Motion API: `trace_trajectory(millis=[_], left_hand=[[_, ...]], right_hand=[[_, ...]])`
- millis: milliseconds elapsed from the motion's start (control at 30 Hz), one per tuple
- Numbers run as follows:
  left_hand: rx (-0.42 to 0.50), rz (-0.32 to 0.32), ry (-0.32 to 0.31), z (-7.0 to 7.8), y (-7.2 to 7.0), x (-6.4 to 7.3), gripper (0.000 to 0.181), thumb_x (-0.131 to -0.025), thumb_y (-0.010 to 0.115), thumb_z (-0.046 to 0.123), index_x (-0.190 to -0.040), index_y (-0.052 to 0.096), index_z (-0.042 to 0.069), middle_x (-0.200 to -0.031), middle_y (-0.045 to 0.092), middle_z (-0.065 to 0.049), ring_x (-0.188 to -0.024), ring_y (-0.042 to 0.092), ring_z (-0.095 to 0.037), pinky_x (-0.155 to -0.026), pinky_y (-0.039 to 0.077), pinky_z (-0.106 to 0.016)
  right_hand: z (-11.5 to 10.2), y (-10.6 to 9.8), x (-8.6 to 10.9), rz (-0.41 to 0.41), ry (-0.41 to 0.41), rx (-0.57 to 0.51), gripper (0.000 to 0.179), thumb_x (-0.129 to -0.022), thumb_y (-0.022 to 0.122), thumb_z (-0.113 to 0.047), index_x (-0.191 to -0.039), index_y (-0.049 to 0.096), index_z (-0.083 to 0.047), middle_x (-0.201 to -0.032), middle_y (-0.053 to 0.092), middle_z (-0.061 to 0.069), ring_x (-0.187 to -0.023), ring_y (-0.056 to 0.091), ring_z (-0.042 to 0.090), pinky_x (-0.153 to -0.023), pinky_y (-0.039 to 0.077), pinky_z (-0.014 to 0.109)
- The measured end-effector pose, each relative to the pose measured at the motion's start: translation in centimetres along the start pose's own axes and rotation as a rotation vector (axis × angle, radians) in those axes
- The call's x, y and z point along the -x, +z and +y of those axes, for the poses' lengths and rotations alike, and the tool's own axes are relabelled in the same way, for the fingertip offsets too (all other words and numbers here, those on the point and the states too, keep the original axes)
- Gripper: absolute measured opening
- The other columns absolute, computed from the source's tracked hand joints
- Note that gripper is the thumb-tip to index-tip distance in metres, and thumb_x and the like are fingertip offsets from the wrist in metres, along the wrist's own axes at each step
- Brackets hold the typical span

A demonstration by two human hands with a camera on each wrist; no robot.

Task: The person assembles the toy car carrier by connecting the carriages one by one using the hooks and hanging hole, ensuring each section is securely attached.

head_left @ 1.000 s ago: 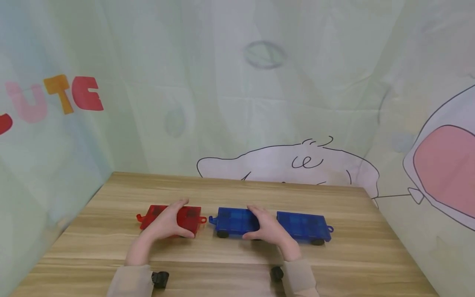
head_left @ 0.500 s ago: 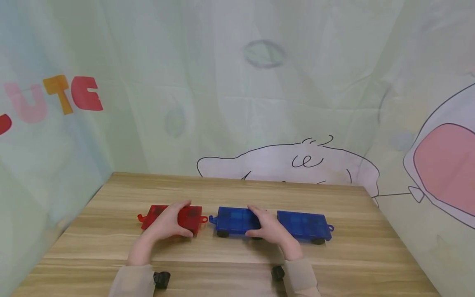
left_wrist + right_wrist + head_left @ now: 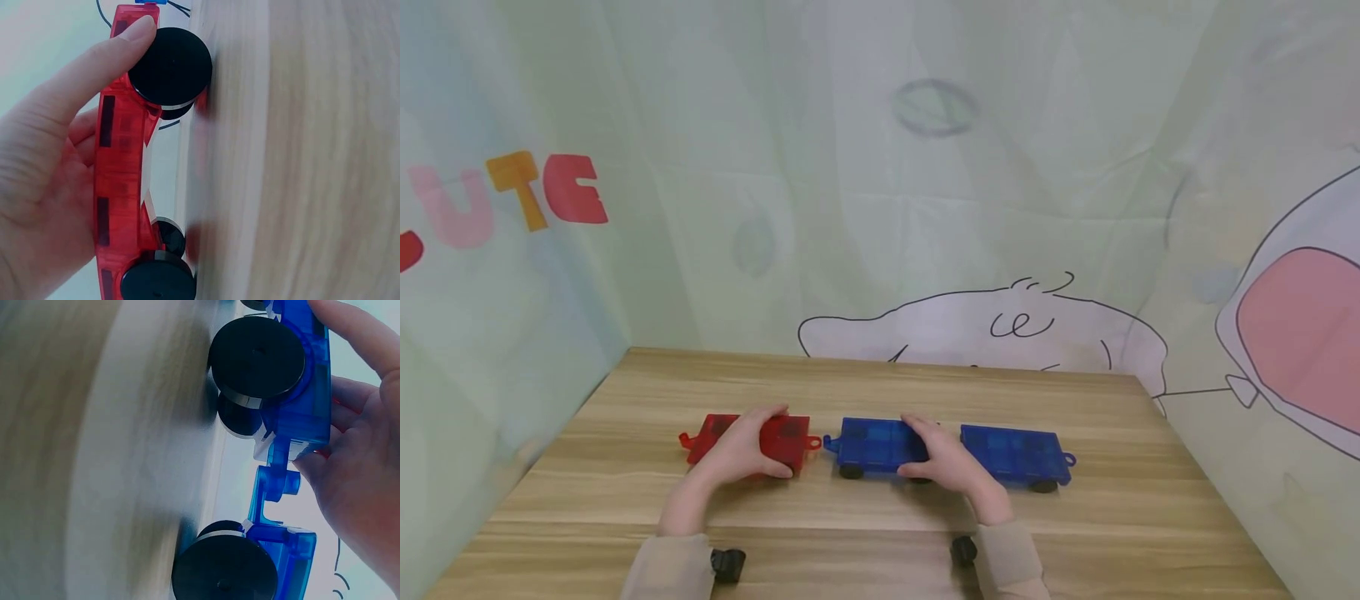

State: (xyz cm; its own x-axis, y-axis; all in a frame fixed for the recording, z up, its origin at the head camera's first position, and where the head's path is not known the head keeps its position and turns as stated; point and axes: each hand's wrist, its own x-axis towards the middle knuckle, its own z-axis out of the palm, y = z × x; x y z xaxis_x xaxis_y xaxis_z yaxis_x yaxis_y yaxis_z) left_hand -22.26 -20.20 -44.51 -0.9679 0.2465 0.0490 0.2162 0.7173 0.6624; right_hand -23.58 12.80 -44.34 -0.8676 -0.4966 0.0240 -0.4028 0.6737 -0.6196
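A red see-through toy car base (image 3: 790, 440) with black wheels stands on the table, a hook at its left end and a ring at its right. My left hand (image 3: 741, 452) grips it from above, thumb on the near side by a wheel (image 3: 172, 65). To its right is a blue car base (image 3: 867, 450), which my right hand (image 3: 946, 458) holds between thumb and fingers. The red ring lies very close to the blue hook (image 3: 831, 444); whether they touch, I cannot tell. A second blue car base (image 3: 1015, 457) follows, and the blue couplers (image 3: 278, 478) meet in the right wrist view.
The wooden table (image 3: 850, 533) ends at a back edge against a pale printed curtain (image 3: 820, 208), which also runs along both sides. Black wrist cameras (image 3: 727, 565) sit near both sleeves.
My left hand and the red car base have moved slightly to the right, nearer the blue hook. The right hand has shifted only a little to the right, still on the blue car base.
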Motion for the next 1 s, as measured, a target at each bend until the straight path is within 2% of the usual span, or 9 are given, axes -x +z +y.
trace_trajectory(millis=[633,1000], left_hand=[[0.023,0.004,-0.012,0.00,-0.31,-0.04,0.093,-0.068,0.089,0.027,-0.144,0.042,0.001,-0.140,0.050,-0.022,-0.125,0.046,-0.041,-0.098,0.047,-0.060],[0.028,0.010,0.003,-0.06,-0.34,0.05,0.091,-0.070,0.087,0.029,-0.144,0.041,0.001,-0.141,0.048,-0.024,-0.126,0.046,-0.042,-0.099,0.046,-0.061]], right_hand=[[0.23,-0.06,-0.09,-0.003,-0.002,-0.016,0.077,-0.086,0.076,-0.024,-0.148,0.038,0.001,-0.154,0.036,0.023,-0.143,0.033,0.041,-0.114,0.028,0.059],[0.29,0.10,-0.03,-0.016,0.017,-0.012,0.077,-0.087,0.074,-0.025,-0.149,0.036,0.000,-0.155,0.034,0.021,-0.144,0.031,0.040,-0.116,0.027,0.057]])
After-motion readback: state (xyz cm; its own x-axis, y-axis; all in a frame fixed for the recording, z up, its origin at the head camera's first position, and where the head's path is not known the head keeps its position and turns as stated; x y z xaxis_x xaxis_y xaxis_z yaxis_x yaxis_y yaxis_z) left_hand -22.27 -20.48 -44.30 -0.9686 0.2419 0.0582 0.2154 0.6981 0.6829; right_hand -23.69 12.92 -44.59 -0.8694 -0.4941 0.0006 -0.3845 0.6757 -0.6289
